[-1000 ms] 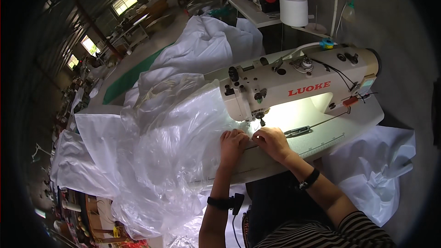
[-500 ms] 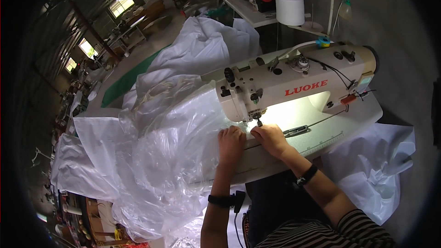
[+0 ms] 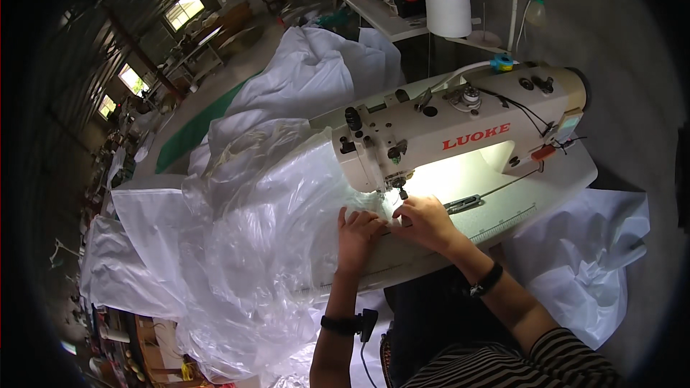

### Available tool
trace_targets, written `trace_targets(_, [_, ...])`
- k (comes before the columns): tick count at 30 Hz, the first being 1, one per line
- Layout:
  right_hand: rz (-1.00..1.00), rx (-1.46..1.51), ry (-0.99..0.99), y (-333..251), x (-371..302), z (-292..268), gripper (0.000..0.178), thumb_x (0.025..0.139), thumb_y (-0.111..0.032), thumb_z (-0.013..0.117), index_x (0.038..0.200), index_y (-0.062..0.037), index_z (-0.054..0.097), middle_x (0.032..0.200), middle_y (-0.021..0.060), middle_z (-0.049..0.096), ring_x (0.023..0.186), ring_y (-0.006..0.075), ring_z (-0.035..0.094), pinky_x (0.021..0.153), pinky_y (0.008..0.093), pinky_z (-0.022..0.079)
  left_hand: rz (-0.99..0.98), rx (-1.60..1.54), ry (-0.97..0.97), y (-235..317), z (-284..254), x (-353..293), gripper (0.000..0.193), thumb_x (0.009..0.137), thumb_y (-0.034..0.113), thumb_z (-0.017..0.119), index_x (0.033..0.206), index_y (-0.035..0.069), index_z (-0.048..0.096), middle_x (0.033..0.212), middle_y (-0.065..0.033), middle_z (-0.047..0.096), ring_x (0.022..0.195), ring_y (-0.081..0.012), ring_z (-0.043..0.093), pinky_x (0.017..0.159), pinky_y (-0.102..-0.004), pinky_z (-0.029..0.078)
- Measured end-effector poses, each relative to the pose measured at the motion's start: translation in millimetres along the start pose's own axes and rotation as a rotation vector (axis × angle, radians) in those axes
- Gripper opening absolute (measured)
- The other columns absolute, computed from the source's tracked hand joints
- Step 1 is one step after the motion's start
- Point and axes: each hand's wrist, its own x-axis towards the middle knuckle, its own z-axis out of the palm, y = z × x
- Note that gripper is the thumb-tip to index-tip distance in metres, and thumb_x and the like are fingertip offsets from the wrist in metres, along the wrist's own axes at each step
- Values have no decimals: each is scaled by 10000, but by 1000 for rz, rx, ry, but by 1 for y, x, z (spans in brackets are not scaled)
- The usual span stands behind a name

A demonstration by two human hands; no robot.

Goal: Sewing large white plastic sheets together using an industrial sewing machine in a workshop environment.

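Note:
Just in front of the needle of a white sewing machine [image 3: 445, 118], my two hands are close together. My left hand [image 3: 358, 238] rests at the right edge of a clear plastic sheet [image 3: 273, 201], fingers bent and the thumb side pinching the edge. My right hand [image 3: 425, 224] is curled with thumb and forefinger brought together below the presser foot [image 3: 400, 188]; what lies between them is too small to make out. The machine's lamp lights the bed around the needle. White fabric [image 3: 309, 65] lies bunched beyond the plastic.
A white thread cone [image 3: 448, 12] stands behind the machine. A metal guide [image 3: 462, 204] lies on the machine table, right of my right hand. More white material [image 3: 582, 266] hangs off the table's right side. A side table [image 3: 384, 18] holds equipment at the back.
Both hands have drawn slightly toward me, away from the needle. My left fingers have spread a little, and the right hand's pinch has shifted down. The view has shifted slightly.

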Motion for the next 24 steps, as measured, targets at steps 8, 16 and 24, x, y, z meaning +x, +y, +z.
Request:
trace_targets(8, [153, 101, 27, 4, -8, 16, 114, 840, -204, 685, 832, -94, 715, 807, 72, 642, 782, 288, 641, 724, 420, 485, 131, 153, -26, 4, -1, 0, 138, 804, 183, 643, 912, 246, 704, 923, 87, 651, 914, -135, 634, 1154, -564, 277])
trace_targets(16, [53, 17, -46, -7, -9, 6, 87, 842, -180, 681, 882, -115, 723, 860, 57, 629, 866, 256, 632, 794, 405, 470, 167, 147, -6, 1, 2, -2, 152, 806, 186, 650, 937, 241, 705, 890, 76, 642, 901, -135, 634, 1154, -548, 283])
trace_targets(24, [-102, -25, -113, 12, -14, -1, 185, 806, -202, 718, 983, -151, 722, 915, 24, 615, 916, 226, 618, 831, 390, 455, 117, 96, -29, 0, 1, 0, 104, 854, 211, 654, 944, 207, 707, 908, 42, 655, 906, -152, 634, 1127, -520, 323])
